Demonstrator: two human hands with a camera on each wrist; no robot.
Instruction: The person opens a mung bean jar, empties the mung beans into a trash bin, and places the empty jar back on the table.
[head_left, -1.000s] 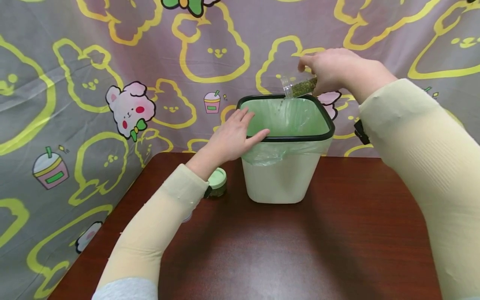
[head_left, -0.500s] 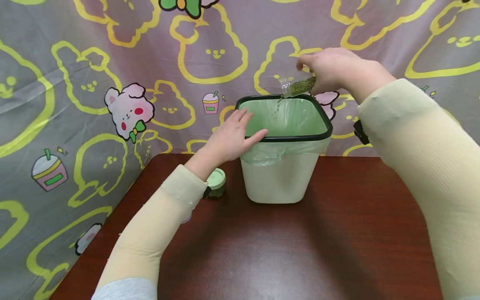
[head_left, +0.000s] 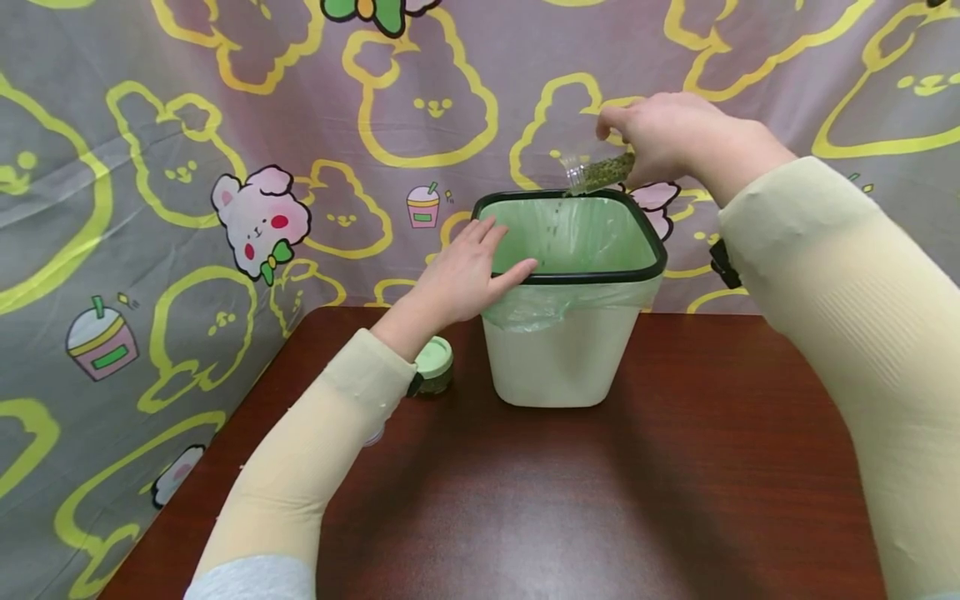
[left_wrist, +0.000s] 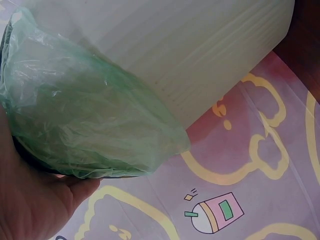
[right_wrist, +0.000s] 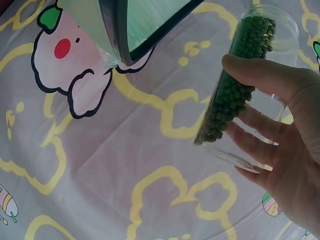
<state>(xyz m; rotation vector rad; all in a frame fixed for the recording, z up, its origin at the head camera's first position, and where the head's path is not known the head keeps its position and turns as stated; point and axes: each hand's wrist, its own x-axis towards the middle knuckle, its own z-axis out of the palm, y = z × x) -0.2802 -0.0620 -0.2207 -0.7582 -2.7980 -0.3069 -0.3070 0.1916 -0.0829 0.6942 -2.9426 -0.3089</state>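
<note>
My right hand holds a clear jar tilted on its side over the back rim of a pale trash can. Small green beans, like mung beans, fill part of the jar in the right wrist view, where thumb and fingers wrap around it. A few beans drop from its mouth into the can, which has a green plastic liner under a black rim. Against the left side of that rim rests my left hand, fingers extended and thumb along the front edge. The liner's folded-over part hangs beside it in the left wrist view.
A small jar with a light green lid stands left of the can, partly behind the left wrist. Part of a clear round item shows beside the left forearm. Behind the brown table hangs a patterned curtain.
Beans keep falling from the tilted jar, with more strung out in the air inside the can now. Both hands stay in nearly the same place.
</note>
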